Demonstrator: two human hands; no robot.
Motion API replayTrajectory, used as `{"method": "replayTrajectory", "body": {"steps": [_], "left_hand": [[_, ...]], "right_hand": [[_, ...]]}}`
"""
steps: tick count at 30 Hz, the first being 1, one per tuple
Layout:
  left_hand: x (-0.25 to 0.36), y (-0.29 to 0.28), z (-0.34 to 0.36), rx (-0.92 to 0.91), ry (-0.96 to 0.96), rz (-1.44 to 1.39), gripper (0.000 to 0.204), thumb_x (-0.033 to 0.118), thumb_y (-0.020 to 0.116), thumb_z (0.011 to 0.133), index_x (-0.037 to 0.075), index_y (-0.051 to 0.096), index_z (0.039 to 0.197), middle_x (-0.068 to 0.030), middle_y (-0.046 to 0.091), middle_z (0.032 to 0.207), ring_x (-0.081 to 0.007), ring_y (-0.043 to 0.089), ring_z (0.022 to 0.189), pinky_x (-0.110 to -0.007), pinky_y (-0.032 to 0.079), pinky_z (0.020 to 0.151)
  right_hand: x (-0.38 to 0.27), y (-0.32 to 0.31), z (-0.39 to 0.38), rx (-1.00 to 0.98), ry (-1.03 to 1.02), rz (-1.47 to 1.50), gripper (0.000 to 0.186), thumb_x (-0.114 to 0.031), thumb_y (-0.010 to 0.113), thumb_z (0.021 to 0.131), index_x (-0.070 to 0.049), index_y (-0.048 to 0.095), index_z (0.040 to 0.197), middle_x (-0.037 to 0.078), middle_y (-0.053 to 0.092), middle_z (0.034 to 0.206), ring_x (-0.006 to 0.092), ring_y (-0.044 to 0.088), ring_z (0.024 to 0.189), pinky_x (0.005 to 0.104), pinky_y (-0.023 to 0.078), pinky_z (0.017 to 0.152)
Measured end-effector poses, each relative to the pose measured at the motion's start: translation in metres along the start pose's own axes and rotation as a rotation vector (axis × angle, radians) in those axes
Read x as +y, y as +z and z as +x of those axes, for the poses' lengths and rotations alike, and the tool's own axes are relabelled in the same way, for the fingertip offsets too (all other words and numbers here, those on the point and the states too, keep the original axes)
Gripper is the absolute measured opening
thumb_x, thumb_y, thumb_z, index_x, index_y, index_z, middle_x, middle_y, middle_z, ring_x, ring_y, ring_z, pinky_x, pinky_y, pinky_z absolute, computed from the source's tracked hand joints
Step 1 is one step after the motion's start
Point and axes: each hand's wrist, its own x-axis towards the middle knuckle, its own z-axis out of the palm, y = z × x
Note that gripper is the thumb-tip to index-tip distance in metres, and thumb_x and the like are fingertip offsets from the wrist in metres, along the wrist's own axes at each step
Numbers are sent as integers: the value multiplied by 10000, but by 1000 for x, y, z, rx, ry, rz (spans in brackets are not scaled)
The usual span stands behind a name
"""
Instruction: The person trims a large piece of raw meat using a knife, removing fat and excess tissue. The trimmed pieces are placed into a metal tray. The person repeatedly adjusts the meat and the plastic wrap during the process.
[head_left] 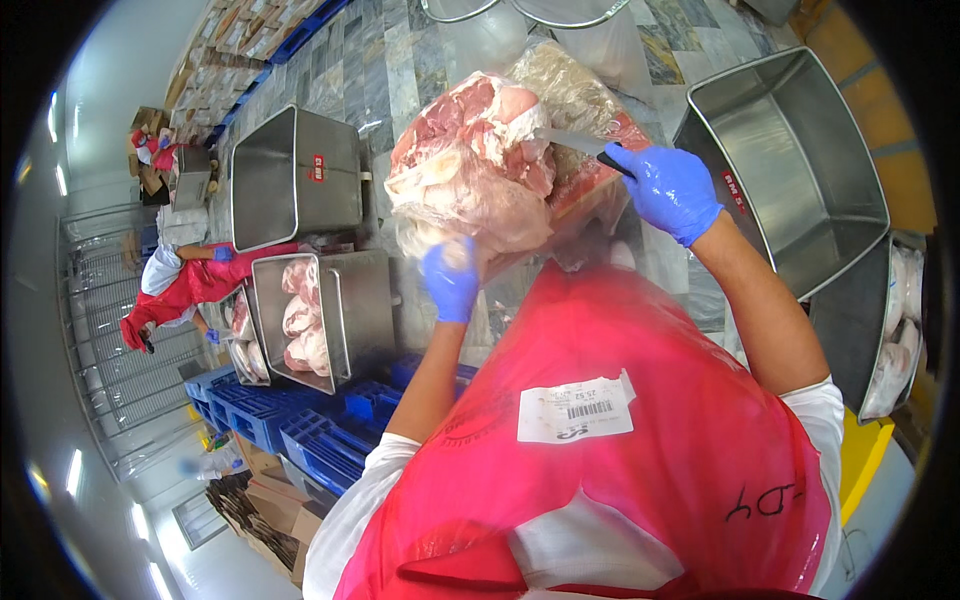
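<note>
In front of me is a large piece of raw meat (pixel 480 150), pink with white fat, its lower side draped in clear plastic film (pixel 480 212). My left hand (pixel 450 280), in a blue glove, is closed on the film at the near edge of the meat; its fingertips are partly blurred. My right hand (pixel 672 190), also gloved in blue, grips a knife (pixel 580 140) by its black handle. The blade points left, its tip at the right side of the meat. Behind and under the meat lies a plastic-wrapped block (pixel 585 100) with a red edge.
Steel tubs (pixel 800 170) stand at right, one (pixel 890 330) holding bagged meat. On the left are another steel tub (pixel 330 170) and one with meat pieces (pixel 305 315), beside blue pallets (pixel 330 435). A co-worker (pixel 190 280) in a red apron stands beyond. Hoop-mouthed clear bags (pixel 485 45) are ahead.
</note>
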Motion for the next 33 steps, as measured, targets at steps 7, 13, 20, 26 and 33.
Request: {"method": "replayTrajectory", "body": {"steps": [7,13,20,26,33], "left_hand": [[19,95,0,-415,-497,-339,441,396,751,859,-2,660,1027,-168,697,903,-300,665,806,-419,521,738],[-1,143,13,-202,-1165,-1213,454,200,775,832,-8,602,1197,-77,663,940,-190,635,818,-324,533,712],[2,1,30,-107,-618,-873,305,116,698,853,2,670,1134,-31,668,912,-124,604,773,-305,510,702],[-27,-6,102,53,-543,-635,229,126,685,866,-32,715,1029,-71,723,891,-159,636,788,-345,508,709],[-42,12,158,470,-156,67,324,245,672,845,21,699,1078,-200,720,953,-411,683,892,-469,536,822]], "right_hand": [[-3,-1,5,-51,-38,-22,350,-184,580,909,-204,609,1257,132,677,854,348,669,745,491,520,623],[-11,-8,2,-98,-43,-21,350,-181,562,904,-162,612,1250,147,680,851,356,669,753,498,521,636],[6,-15,7,-148,-20,12,345,-195,575,890,-174,640,1228,157,693,877,370,672,789,499,529,663],[34,-19,19,-166,40,38,326,-261,612,889,-264,683,1208,132,711,915,366,676,825,502,530,707],[44,-2,1,-94,44,146,355,-264,650,880,-290,676,1232,160,703,900,398,663,807,512,525,700]]}}
